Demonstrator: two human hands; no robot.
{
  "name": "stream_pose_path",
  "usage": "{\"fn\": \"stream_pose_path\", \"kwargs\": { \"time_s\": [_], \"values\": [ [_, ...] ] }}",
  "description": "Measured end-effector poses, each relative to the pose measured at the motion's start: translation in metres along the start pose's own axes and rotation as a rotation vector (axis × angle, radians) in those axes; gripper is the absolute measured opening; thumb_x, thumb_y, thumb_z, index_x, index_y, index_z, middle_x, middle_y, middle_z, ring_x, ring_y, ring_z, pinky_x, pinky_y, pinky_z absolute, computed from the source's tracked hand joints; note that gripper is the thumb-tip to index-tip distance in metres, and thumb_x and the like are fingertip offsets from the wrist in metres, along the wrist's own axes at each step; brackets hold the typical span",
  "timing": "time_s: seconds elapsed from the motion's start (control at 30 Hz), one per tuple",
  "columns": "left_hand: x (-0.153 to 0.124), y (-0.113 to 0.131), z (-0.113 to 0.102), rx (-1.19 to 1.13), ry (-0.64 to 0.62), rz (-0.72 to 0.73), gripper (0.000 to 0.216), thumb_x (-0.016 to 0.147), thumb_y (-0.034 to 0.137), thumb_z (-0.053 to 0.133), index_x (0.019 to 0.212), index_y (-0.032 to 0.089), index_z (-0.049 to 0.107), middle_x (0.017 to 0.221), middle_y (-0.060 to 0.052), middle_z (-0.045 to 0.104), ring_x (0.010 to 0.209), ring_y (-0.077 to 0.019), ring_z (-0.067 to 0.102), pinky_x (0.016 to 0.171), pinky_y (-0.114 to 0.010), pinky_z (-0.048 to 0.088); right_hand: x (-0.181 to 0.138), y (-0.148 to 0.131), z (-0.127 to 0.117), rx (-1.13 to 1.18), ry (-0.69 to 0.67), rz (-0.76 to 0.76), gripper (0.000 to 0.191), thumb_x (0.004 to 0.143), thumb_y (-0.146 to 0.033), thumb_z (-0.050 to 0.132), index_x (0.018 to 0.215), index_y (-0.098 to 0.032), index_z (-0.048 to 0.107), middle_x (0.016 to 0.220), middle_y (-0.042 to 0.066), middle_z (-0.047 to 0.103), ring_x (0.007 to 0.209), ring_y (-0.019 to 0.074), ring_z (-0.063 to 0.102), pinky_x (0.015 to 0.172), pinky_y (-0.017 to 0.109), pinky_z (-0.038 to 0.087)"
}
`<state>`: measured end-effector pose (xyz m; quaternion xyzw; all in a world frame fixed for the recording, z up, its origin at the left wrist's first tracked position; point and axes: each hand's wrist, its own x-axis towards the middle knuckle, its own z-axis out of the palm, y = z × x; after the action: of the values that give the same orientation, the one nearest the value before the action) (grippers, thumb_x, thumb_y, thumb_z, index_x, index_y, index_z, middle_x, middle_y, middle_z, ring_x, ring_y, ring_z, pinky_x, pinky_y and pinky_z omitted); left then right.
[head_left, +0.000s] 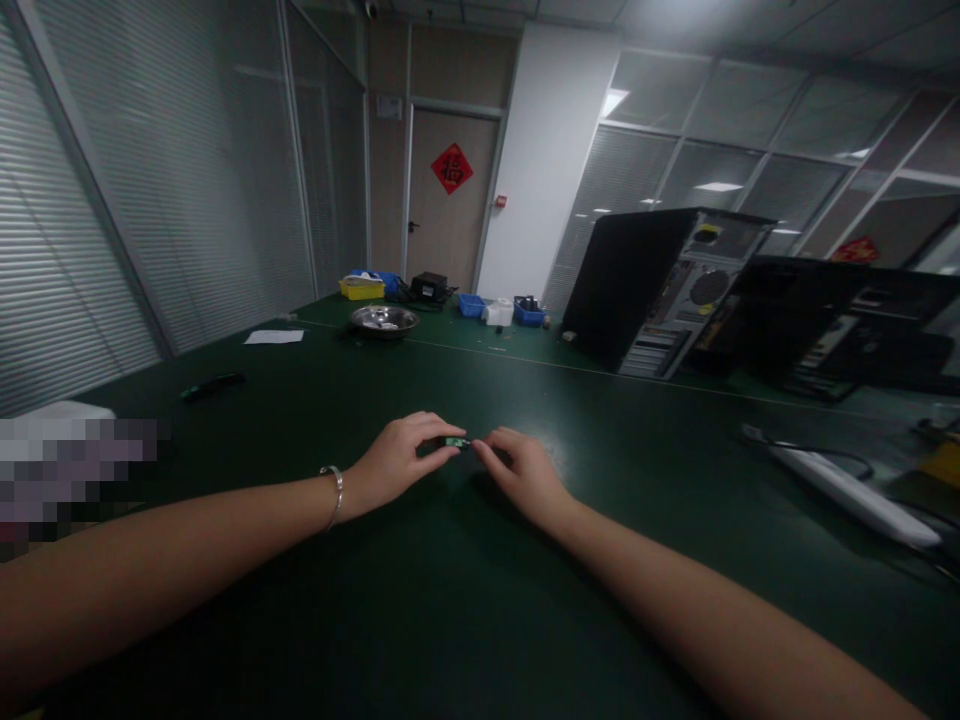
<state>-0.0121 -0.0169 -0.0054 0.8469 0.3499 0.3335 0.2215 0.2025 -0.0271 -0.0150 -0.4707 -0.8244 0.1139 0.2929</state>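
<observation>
Between the thumb and fingers of my left hand [409, 450] is a small green circuit board [454, 442], held just over the green tabletop [420, 600]. A silver bracelet [335, 492] circles my left wrist. My right hand [525, 465] is closed in a pinch at the board's right end, where a small dark part [466, 443] shows. Whether the right fingertips grip that part or something else is too small to make out. The two hands nearly meet in the middle of the view.
A steel bowl [384, 320] stands farther back, near white paper [274, 337] and a dark elongated object [213, 386]. Blue bins [472, 306] and a yellow bin [362, 290] line the far edge. Computer towers [667, 290] and a white power strip [855, 490] occupy the right.
</observation>
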Motion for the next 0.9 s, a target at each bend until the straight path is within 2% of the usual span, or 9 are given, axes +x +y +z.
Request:
{"fn": "stream_pose_path", "kwargs": {
  "time_s": [0.17,0.37,0.73,0.9],
  "values": [
    [0.0003,-0.0016,0.0003,0.066,0.018,0.073,0.026,0.088,0.023,0.057,0.112,0.024,0.065,0.108,-0.005,0.065,0.1,-0.0213,0.058,0.088,-0.035,0.046,-0.0001,-0.0011,-0.001,-0.024,-0.016,0.011,0.029,0.094,-0.036,0.045,0.079,-0.02,0.063,0.076,0.002,0.059,0.07,0.0148,0.055,0.062,0.024,0.039],
    [0.0009,-0.0059,0.0023,0.145,0.014,0.166,0.026,0.089,0.022,0.055,0.114,0.02,0.064,0.107,-0.007,0.068,0.097,-0.0203,0.059,0.086,-0.036,0.047,-0.0003,0.0001,-0.0017,-0.043,-0.036,-0.002,0.029,0.094,-0.036,0.044,0.081,-0.02,0.063,0.077,0.002,0.059,0.072,0.0145,0.055,0.063,0.024,0.039],
    [0.0001,-0.0055,0.0022,0.045,-0.012,0.111,0.026,0.089,0.023,0.055,0.113,0.023,0.065,0.103,-0.005,0.069,0.093,-0.0177,0.062,0.083,-0.03,0.049,0.0006,0.0009,-0.0015,0.068,-0.043,-0.043,0.031,0.095,-0.036,0.043,0.08,-0.018,0.064,0.076,0.002,0.061,0.072,0.0143,0.056,0.065,0.024,0.04],
    [0.0003,-0.0049,0.0024,0.002,-0.002,0.065,0.027,0.09,0.025,0.054,0.114,0.024,0.065,0.104,-0.005,0.068,0.093,-0.0183,0.062,0.082,-0.031,0.049,0.0005,0.0002,0.0005,0.07,-0.015,-0.012,0.031,0.094,-0.036,0.044,0.079,-0.019,0.064,0.076,0.002,0.062,0.071,0.0144,0.057,0.064,0.024,0.04]
  ]
}}
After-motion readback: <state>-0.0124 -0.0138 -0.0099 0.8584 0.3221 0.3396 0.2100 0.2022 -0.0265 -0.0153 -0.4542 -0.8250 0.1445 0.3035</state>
